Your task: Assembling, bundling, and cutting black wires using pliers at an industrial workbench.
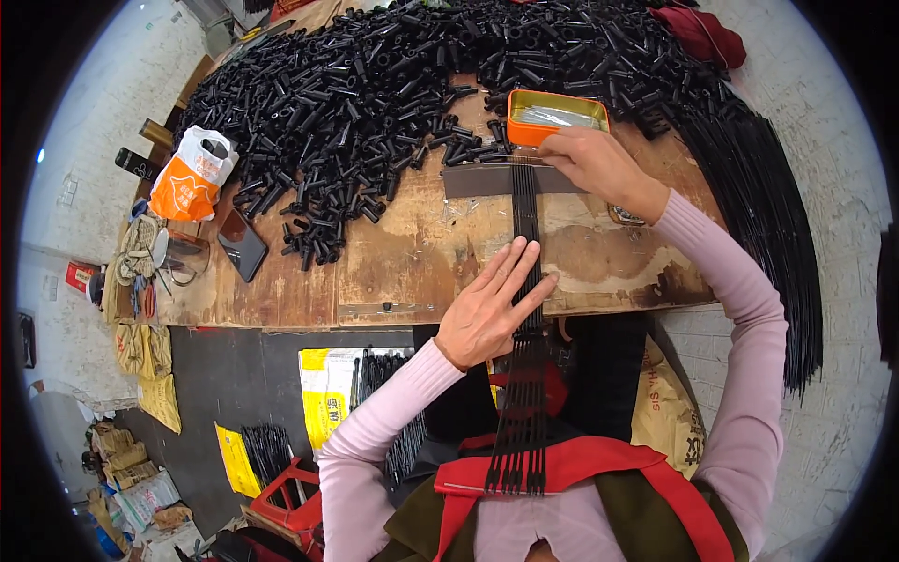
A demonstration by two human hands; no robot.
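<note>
A row of thin black rods (526, 211) runs from the table down to the red apron (599, 453) on my lap. My left hand (489, 304) lies on the rods near the table's front edge, its fingers stretched out. Under the rods' far part lies a dark grey bar (482, 182), crosswise. My right hand (596, 164) is at the near side of an orange tin (529, 135), just right of the rods' far ends. Its thumb and fingertips are pinched together; what they hold is hidden. Thin, clear-looking slivers (559, 116) lie in the tin.
A large heap of black tubes (365, 84) covers the table's far side. Long black rods (758, 206) hang over its right edge. A dark phone (242, 245) and an orange-and-white plastic bag (194, 175) are at the left. A red stool (295, 506) stands on the floor.
</note>
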